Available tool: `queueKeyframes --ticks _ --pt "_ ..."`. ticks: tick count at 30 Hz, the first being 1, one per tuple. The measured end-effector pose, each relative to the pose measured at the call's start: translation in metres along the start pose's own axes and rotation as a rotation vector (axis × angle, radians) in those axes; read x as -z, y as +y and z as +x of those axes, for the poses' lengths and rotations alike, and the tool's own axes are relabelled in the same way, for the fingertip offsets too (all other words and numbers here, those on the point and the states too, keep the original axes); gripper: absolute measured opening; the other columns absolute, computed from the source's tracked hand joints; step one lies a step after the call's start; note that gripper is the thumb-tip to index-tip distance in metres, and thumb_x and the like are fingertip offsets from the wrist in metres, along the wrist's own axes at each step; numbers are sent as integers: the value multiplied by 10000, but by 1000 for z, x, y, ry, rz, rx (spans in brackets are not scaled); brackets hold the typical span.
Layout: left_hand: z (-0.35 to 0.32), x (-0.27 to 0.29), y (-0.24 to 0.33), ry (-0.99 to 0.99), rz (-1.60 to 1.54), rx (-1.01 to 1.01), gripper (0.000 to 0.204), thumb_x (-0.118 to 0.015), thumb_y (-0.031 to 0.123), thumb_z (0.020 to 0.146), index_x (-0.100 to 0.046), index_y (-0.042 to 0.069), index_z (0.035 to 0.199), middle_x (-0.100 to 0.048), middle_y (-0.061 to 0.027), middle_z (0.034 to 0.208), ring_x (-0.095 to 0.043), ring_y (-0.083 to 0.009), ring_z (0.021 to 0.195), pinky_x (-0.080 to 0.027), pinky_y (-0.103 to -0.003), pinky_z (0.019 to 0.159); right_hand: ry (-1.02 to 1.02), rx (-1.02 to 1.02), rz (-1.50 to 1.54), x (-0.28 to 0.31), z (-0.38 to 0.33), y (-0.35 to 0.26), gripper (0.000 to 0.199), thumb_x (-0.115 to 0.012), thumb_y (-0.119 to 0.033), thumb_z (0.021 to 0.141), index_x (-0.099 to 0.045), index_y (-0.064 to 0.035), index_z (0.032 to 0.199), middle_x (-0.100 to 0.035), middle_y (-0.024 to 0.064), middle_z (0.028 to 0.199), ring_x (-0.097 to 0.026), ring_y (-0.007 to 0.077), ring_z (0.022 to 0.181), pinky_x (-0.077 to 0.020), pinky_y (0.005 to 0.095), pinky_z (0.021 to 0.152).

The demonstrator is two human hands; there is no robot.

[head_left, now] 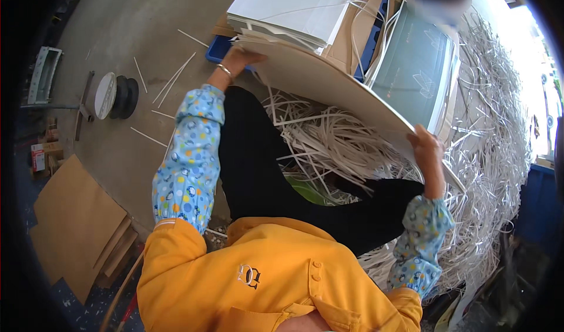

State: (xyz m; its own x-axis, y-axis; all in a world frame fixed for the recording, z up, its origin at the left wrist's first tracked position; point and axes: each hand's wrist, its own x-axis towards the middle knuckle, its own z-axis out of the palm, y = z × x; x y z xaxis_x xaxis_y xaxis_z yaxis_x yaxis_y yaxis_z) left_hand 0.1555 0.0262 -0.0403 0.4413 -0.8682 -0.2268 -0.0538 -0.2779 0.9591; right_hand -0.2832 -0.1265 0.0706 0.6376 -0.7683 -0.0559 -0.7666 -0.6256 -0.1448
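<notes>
A long, pale cardboard sheet stretches tilted across my lap, its near edge curving down to the right. At its left end, my left hand is closed on the edge, with a few layered sheet edges beside it. Farther right, my right hand grips the same sheet near its right end. Beyond the sheet lie a stack of white sheets and a stack of grey-green printed sheets. Under it, between my legs, white paper strips are heaped. Part of both hands' fingers is hidden behind the sheet.
Blue pallets hold the stacks. A large tangle of strips covers the floor at right. Brown cardboard pieces lie at lower left. A round white-topped stool stands at left. Loose strips are scattered nearby.
</notes>
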Motion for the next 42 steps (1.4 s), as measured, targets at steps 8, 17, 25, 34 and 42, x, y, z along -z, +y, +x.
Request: queueKeyframes --ticks 8,17,25,34,42 --pt "41 -116 -122 101 68 135 521 -742 163 610 -545 -29 1053 -587 -146 1055 -562 -234 952 -435 -310 824 -192 -190 40 -74 21 98 313 -628 -280 726 -569 -79 960 -611 168 882 -566 348 865 -423 413 724" --pt "10 -131 -119 226 -56 34 551 -653 10 615 -445 -13 1125 -560 -120 1054 -538 -231 961 -431 -303 825 -234 -78 -41 -86 19 89 283 -635 -235 730 -550 -99 962 -606 131 915 -568 332 860 -433 408 716" --pt "-1 -157 -107 166 -33 1 602 -661 60 652 -396 -15 1187 -508 -130 1149 -484 -224 1045 -387 -304 879 -127 -157 -52 -92 19 43 265 -638 -251 728 -530 -106 922 -605 104 895 -562 300 873 -412 414 715" --pt "2 -156 -111 80 -316 -8 359 -635 28 728 -535 58 1071 -593 -38 1012 -532 -134 940 -414 -272 843 -4 328 263 -78 72 -99 264 -642 -224 711 -557 -63 903 -554 93 849 -528 271 873 -398 364 745" --pt "2 -167 -112 -46 -411 -18 269 -631 0 716 -585 74 970 -614 -6 907 -533 -75 826 -434 -243 769 23 399 275 -109 88 -134 169 -652 -130 663 -592 -51 800 -554 92 813 -523 279 831 -409 370 720"
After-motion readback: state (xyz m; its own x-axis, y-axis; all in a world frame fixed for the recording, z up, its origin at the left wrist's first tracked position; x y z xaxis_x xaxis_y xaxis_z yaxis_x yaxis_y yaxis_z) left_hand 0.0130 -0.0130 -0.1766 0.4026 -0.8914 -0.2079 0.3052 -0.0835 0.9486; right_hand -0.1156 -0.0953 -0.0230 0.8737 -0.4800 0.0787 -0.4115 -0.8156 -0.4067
